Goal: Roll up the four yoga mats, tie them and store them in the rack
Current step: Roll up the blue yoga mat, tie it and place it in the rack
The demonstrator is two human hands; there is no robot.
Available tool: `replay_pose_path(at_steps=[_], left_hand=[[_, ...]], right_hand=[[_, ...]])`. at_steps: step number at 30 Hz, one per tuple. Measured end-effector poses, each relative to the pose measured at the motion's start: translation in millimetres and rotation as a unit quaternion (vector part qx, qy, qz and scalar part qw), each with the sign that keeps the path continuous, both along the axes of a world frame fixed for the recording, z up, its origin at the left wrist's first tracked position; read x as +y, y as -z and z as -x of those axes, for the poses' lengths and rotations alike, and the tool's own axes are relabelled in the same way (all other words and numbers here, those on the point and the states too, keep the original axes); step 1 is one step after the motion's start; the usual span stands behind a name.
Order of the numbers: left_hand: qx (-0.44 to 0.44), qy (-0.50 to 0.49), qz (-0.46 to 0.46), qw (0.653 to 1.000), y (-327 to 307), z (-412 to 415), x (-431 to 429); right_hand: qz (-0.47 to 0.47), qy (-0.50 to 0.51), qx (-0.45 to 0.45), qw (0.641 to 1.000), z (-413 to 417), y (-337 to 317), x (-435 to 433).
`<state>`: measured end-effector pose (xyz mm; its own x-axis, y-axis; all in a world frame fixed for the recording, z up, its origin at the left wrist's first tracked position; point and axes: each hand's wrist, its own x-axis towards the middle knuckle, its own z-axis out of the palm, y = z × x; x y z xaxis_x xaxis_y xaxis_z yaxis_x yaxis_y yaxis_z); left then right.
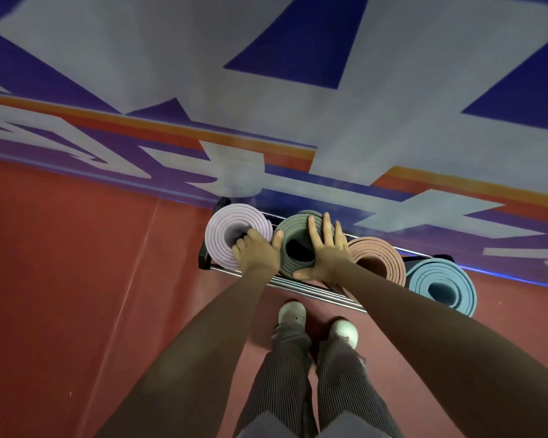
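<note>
Several rolled yoga mats stand on end side by side in a low metal rack (pixel 301 287) against the wall. From left to right they are lilac (pixel 225 230), grey-green (pixel 293 235), terracotta (pixel 382 257) and blue (pixel 443 287). My left hand (pixel 257 251) rests on top of the lilac mat, its fingers curled down into the roll's hollow centre. My right hand (pixel 325 248) lies flat with straight fingers on the right side of the grey-green mat's top, thumb at its near edge. No ties are visible from above.
A wall (pixel 266 74) painted in blue, white, orange and purple rises right behind the rack. Red floor (pixel 76 279) spreads to the left and around my two pale shoes (pixel 293 312), which stand just in front of the rack.
</note>
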<state>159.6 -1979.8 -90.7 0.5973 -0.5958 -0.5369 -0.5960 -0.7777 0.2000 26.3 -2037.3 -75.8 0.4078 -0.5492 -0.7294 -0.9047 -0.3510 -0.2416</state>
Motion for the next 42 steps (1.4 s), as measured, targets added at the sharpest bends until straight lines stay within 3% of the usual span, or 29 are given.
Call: replay_pose_path(at_steps=[4,7,13,17,21,32,37,42], left_hand=[[0.08,-0.036,-0.017,0.996,-8,-12,-7],[0.094,-0.033,-0.045,0.994,-16,-10,-8],[0.028,-0.012,-0.095,0.995,-21,21,-6],[-0.027,-0.014,-0.123,0.992,-15,32,-9],[-0.051,-0.024,-0.131,0.99,-6,35,-16],[-0.066,-0.057,-0.117,0.989,6,48,-26],[-0.051,-0.051,-0.143,0.987,-1,47,-29],[-0.002,-0.11,-0.158,0.981,-14,37,-44]], right_hand=[[0.034,0.009,-0.028,0.999,9,0,8],[0.048,0.016,-0.007,0.999,22,-6,10],[0.054,0.139,0.109,0.983,37,-18,18],[-0.01,0.241,0.102,0.965,49,-17,22],[-0.009,0.351,0.078,0.933,55,-14,30],[-0.001,0.314,0.033,0.949,67,-10,4],[0.01,0.312,0.022,0.95,72,-7,5],[0.022,0.314,0.018,0.949,73,-10,5]])
